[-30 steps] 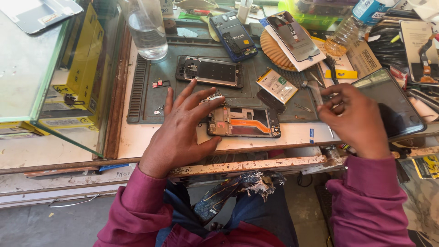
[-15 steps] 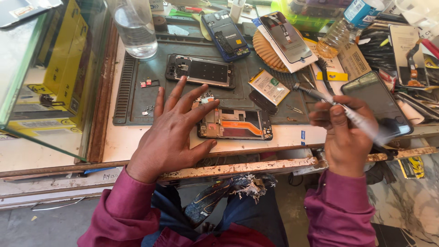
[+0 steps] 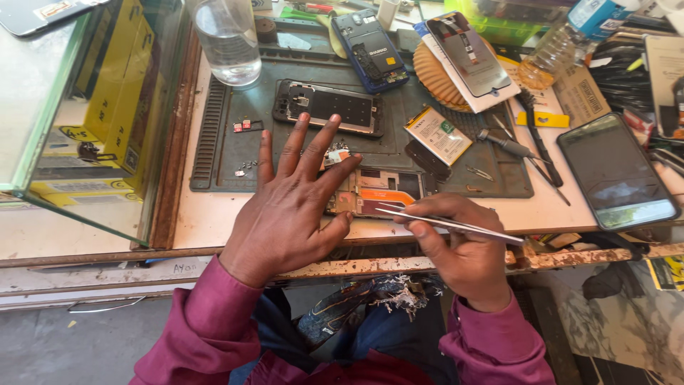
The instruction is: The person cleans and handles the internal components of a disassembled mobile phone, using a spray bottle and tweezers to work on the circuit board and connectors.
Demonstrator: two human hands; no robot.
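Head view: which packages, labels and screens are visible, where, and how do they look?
Yellow boxes: left, behind glass, black markings.
Dark screen: right table edge, rectangular, switched off.
Phone battery: centre mat, pale label, green mark.
Screen panel: top, on round wooden disc, grey.

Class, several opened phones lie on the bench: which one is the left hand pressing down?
The opened phone with the orange strip, at the mat's near edge; the others lie farther back, untouched.

thin silver metal tweezers [image 3: 456,224]: polished, shiny
dark grey rubber work mat [image 3: 221,153]: matt, ribbed edge
worn wooden counter [image 3: 199,221] edge: rough, chipped
black phone screen [image 3: 616,171]: glossy glass
clear bottle [image 3: 228,39]: smooth
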